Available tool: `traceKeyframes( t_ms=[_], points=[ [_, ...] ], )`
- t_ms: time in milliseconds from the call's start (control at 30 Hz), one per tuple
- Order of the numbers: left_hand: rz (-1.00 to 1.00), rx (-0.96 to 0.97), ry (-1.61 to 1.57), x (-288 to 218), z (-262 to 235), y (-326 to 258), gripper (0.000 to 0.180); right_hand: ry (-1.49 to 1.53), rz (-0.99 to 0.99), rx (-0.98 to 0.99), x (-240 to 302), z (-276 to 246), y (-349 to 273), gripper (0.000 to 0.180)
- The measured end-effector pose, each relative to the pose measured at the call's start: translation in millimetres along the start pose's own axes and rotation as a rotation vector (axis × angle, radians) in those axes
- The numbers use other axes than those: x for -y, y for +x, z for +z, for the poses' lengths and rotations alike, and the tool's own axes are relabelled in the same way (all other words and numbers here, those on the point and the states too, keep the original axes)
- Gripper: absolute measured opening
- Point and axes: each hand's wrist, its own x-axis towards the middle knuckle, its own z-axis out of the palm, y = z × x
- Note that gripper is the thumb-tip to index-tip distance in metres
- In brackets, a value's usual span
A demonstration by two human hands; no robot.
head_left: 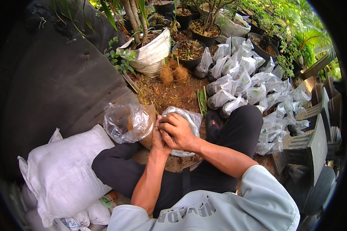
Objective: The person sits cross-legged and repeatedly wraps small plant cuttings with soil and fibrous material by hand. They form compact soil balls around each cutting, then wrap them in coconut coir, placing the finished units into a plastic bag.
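Close together in front of me, my left hand and my right hand are pressed against each other with curled, soil-marked fingers. Whatever lies between them, if anything, is hidden. Just left of my left hand stands a clear plastic bag with brown fibrous material inside. Behind and below my right hand sits another whitish plastic bag, open at the top; my hands cover much of its mouth, so its contents do not show.
Many knotted clear bags crowd the ground at right. Brown fibre balls lie ahead, near a white planted sack and black pots. Full white sacks are at left, beside a dark sheet. Concrete blocks stand far right.
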Motion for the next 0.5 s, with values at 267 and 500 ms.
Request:
traceKeyframes(
  t_ms=[267,500],
  points=[
    [0.088,-0.212,0.05,-7.9,13.5,9.4,0.046,0.131,0.265,-0.117,1.8,8.2,26.4,0.021],
    [-0.009,-0.078,-0.031,-3.6,-1.8,0.6,0.046,-0.003,-0.012,-0.096,7.3,3.0,9.1,0.018]
  ],
)
